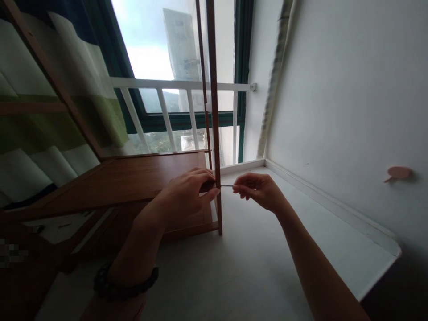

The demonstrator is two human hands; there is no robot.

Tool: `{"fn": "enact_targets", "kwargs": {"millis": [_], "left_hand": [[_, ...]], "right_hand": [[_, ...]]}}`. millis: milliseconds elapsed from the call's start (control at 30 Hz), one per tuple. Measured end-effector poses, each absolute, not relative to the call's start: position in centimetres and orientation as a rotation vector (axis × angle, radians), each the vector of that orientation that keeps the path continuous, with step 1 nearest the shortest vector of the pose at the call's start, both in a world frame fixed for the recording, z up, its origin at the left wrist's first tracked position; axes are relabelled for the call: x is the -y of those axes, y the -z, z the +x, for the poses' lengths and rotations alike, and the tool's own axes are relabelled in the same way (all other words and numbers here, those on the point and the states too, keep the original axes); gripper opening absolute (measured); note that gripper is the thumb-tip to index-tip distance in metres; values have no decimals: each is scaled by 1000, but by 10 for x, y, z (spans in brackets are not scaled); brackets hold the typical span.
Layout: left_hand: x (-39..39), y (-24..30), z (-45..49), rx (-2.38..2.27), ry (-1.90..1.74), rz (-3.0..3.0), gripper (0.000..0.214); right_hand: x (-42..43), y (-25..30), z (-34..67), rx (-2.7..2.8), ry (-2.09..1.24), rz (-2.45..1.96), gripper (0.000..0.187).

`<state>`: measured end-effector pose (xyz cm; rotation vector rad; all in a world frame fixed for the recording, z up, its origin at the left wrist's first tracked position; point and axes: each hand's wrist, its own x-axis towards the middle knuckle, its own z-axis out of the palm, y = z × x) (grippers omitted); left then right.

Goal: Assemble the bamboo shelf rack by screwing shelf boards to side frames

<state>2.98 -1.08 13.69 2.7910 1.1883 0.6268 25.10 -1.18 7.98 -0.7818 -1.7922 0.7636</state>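
Note:
A brown wooden shelf rack stands in front of me, with a flat shelf board (143, 174) meeting a slim upright post (214, 120) at its right end. My left hand (182, 191), wearing a dark beaded bracelet (123, 283) at the wrist, is closed at that corner, thumb and fingers against the post. To the right of the post, my right hand (259, 189) pinches a thin metal rod, perhaps a hex key (227, 186). The rod lies level, its far end touching the post's side at the shelf joint. My fingers hide the rod's other end.
Behind the rack are a white railing (177, 84) and a green-framed window. A striped curtain (93, 89) hangs at left. On the right, a white ledge (314, 214) runs along the white wall (351, 89), which carries a small pink hook (398, 172).

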Motion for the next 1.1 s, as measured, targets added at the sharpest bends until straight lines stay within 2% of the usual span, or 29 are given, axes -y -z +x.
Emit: {"fn": "enact_targets", "kwargs": {"millis": [233,600,733,967,1100], "left_hand": [[13,-137,31,-1206,-620,2764,31],[14,-137,34,-1300,-643,2699,33],[15,-136,34,-1236,-721,2579,36],[19,-137,40,-1343,-723,2624,32],[21,-135,51,-1528,-721,2678,31]], "right_hand": [[20,-88,251,1906,-352,-825,18],[29,-97,248,1960,-181,-814,14],[28,-96,243,1914,-364,-838,17],[25,-91,235,1663,-986,-885,30],[24,-89,235,1663,-974,-982,36]]}}
